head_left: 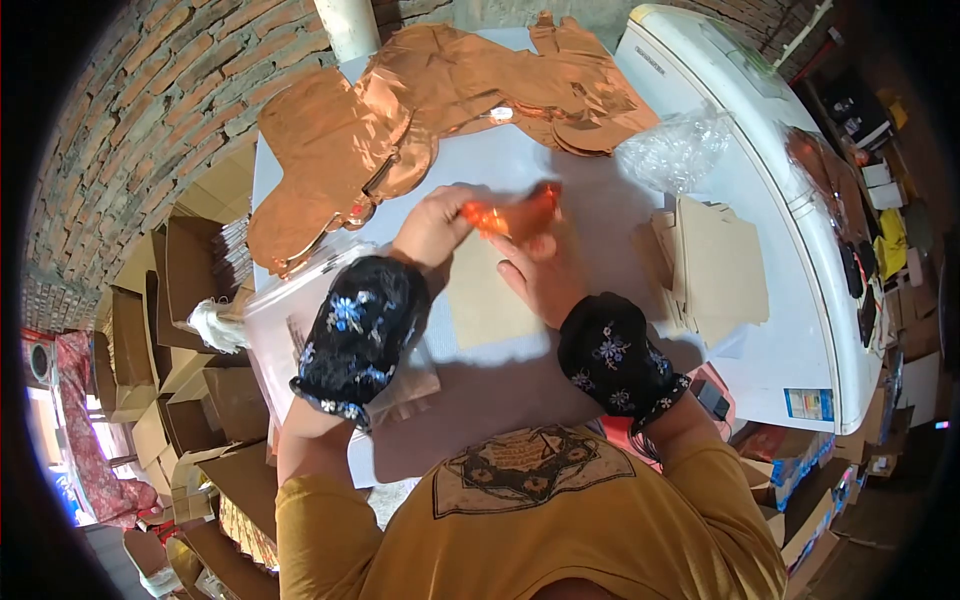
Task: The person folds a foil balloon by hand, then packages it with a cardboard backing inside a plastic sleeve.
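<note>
Above the tan card (490,315), the left hand (432,228) pinches orange foil (512,215), likely light, slippery and best held by its ends, though whether the blurred right hand (548,275) grips I cannot tell.

A: Seeing anything metallic?
B: Only metallic-looking: glossy, thin and creased on the flat copper-coloured foil shapes (330,135); bright and shiny on the small orange-red foil piece (512,217), though blurred.
A: And plastic?
B: Clear, crinkled and glinting in the loose transparent plastic heap (678,150).
A: Paper?
B: Matt and smooth on the stacked tan card sheets (722,265); plain matt cardboard in the open brown boxes (235,480).
A: Cloth?
B: Velvety-looking on the black flower-patterned sleeve covers (350,325); matt on the mustard-yellow printed shirt (540,555).
A: Elsewhere?
B: Smooth on the pale bench (612,205); glossy on the white round-edged appliance (785,235); rough on the reddish-brown brick wall (195,65).
</note>
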The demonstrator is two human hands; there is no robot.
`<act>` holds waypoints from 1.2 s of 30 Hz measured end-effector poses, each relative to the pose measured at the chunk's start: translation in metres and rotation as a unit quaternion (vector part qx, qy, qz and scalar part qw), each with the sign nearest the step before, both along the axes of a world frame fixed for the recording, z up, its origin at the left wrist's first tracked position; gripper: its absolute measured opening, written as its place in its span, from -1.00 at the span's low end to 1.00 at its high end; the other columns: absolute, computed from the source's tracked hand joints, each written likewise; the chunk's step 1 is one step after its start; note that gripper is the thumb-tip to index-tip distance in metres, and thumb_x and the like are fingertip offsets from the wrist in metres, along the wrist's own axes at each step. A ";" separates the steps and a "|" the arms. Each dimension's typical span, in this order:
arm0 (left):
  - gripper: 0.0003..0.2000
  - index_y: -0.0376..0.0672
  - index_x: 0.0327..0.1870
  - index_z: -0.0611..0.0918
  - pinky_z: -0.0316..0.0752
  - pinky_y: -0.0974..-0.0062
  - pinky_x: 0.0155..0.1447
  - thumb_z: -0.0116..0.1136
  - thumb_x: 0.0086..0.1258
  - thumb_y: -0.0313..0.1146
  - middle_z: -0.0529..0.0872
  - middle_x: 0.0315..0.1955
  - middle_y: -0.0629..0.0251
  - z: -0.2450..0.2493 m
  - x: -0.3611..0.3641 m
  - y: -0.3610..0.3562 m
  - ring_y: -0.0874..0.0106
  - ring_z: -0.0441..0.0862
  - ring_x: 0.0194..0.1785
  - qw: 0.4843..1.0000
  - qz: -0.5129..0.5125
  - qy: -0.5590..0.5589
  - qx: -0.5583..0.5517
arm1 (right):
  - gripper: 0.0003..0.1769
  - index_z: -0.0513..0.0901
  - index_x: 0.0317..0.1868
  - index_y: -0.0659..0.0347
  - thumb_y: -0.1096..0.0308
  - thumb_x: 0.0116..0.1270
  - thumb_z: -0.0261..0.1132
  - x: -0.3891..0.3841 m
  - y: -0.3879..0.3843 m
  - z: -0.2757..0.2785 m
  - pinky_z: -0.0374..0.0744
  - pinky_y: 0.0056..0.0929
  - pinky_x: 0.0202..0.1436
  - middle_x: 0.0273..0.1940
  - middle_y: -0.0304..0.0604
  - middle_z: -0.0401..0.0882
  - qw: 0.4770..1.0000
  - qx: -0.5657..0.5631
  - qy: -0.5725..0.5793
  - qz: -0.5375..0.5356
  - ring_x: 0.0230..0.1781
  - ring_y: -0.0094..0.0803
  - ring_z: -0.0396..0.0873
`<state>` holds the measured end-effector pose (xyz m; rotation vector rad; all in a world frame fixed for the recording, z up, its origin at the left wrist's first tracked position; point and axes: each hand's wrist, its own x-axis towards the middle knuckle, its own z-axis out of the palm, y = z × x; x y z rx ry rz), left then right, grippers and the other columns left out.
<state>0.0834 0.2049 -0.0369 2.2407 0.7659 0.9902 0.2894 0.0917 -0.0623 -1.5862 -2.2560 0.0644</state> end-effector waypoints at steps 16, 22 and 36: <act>-0.56 -0.19 0.27 0.53 0.40 0.17 0.43 0.10 0.36 -0.36 0.65 0.13 0.01 0.027 -0.008 -0.059 0.02 0.52 0.30 0.986 -0.003 0.169 -0.001 | -0.69 0.67 0.03 0.13 0.23 0.33 0.29 0.004 0.007 -0.034 0.51 -0.19 0.18 -0.09 -0.04 0.68 0.969 -0.007 0.233 -0.080 -0.05 -0.10 0.62; -0.64 -0.15 0.14 0.66 0.48 0.21 0.33 0.18 0.38 -0.21 0.65 0.08 0.11 0.016 0.013 -0.067 0.07 0.60 0.17 0.976 0.075 0.188 0.083 | -0.84 0.65 -0.11 0.20 0.42 0.33 0.23 0.010 0.005 -0.011 0.52 -0.19 0.03 -0.18 -0.03 0.65 0.959 0.174 0.183 -0.130 -0.11 -0.07 0.59; -0.83 -0.24 -0.18 0.60 0.57 0.20 0.11 0.20 0.32 -0.35 0.62 -0.01 0.12 0.004 0.019 -0.074 0.05 0.62 0.01 0.986 0.094 0.118 0.069 | -0.50 0.51 0.32 0.24 0.23 0.45 0.24 0.039 0.021 0.011 0.24 -0.11 0.55 0.38 -0.03 0.46 0.991 0.107 0.023 0.079 0.45 -0.03 0.31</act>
